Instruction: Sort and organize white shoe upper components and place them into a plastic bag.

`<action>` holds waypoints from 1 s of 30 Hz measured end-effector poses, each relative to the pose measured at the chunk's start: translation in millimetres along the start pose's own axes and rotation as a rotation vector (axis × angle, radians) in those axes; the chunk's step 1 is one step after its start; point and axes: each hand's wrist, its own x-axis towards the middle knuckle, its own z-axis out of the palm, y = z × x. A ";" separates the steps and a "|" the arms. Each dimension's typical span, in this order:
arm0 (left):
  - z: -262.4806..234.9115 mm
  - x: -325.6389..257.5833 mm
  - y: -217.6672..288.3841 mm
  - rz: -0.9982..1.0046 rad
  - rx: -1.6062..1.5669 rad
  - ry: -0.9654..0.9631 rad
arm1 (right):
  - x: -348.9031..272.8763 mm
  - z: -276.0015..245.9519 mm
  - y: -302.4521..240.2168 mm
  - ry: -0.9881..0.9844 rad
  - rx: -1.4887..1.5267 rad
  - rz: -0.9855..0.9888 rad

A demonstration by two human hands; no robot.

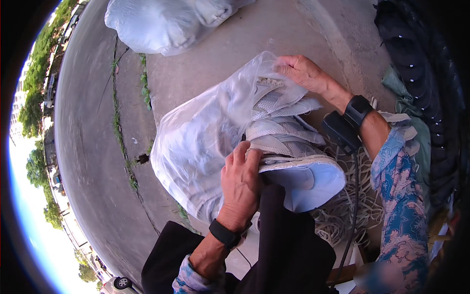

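Nearest the camera, a dark-clothed lap [289,255] fills the bottom of the view, and everything is being handled just above it.

Largest is a clear plastic bag [196,142], crumpled and milky, lying over the lap with its closed end to the left, toward the pavement [98,147], and its mouth opening to the right. A pair of pale grey shoes sits in that mouth. The near shoe [293,152] is half out: its long axis runs roughly left to right, toe buried in the bag, heel and light blue sole pointing right and slightly toward the viewer, sole tipped down. The far shoe [276,98] lies behind it, deeper inside, on much the same line.

The left hand [241,179] is clamped on the near shoe where it meets the bag's edge, fingers over the upper, seemingly to steady shoe and plastic together. The right hand [303,71] pinches the bag's upper rim, fingers closed on the film, apparently holding the mouth wide so the shoes can pass. Each wrist wears a black band; the right one carries a small black box [341,131] with a cable.

A second filled plastic bag [166,22] rests on the pavement beyond. A heap of pale cords [342,215] lies under the right forearm, and a tyre [421,59] stands at the right edge.
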 end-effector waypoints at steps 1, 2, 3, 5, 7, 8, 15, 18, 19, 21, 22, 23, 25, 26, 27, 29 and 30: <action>-3.4 0.4 4.9 0.010 0.078 -0.032 | 1.6 3.9 3.8 -0.021 0.038 0.034; -8.9 3.9 11.9 0.011 0.085 -0.038 | 2.8 6.4 6.1 -0.016 0.046 0.034; -13.0 11.3 23.9 0.139 0.083 -0.056 | -0.6 3.9 9.4 -0.007 0.054 0.075; -21.5 30.1 51.1 0.313 -0.111 -0.182 | -15.4 -6.4 23.6 0.016 0.051 0.148; -33.4 54.9 66.4 0.373 -0.464 -0.389 | -16.1 -8.9 32.5 0.028 0.093 0.002; -19.9 70.2 68.2 0.381 -0.486 -0.402 | -24.1 -13.5 35.8 0.037 0.082 0.024; 47.1 144.7 57.3 0.550 0.325 -0.241 | -15.5 -11.1 6.9 -0.041 0.255 0.149; 55.4 150.6 56.8 0.461 0.291 -0.265 | -14.6 -14.0 10.3 -0.059 0.254 0.158; 65.5 151.9 48.5 0.467 0.355 -0.248 | -14.5 -12.6 11.2 -0.055 0.257 0.122; 65.8 149.1 40.8 0.465 0.383 -0.253 | -20.6 -17.9 11.9 -0.027 0.168 0.082; 64.0 145.6 35.3 0.457 0.409 -0.261 | -24.5 -21.2 11.9 -0.002 0.082 0.046; 61.4 135.7 33.3 0.490 0.392 -0.237 | -32.4 -30.1 12.6 0.016 -0.141 0.055; 57.1 119.2 30.5 0.517 0.334 -0.242 | -48.0 -37.3 18.7 0.087 -0.216 0.114; 51.5 112.2 25.9 0.524 0.298 -0.247 | -49.8 -35.0 21.3 0.147 -0.272 0.156; 48.5 106.1 22.0 0.520 0.274 -0.203 | -49.2 -31.8 24.8 0.155 -0.265 0.155; 43.3 103.1 18.4 0.532 0.283 -0.177 | -45.3 -23.6 32.4 0.164 -0.486 0.165; 45.2 101.5 19.8 0.540 0.274 -0.146 | -51.3 -25.0 43.7 0.169 -0.488 0.177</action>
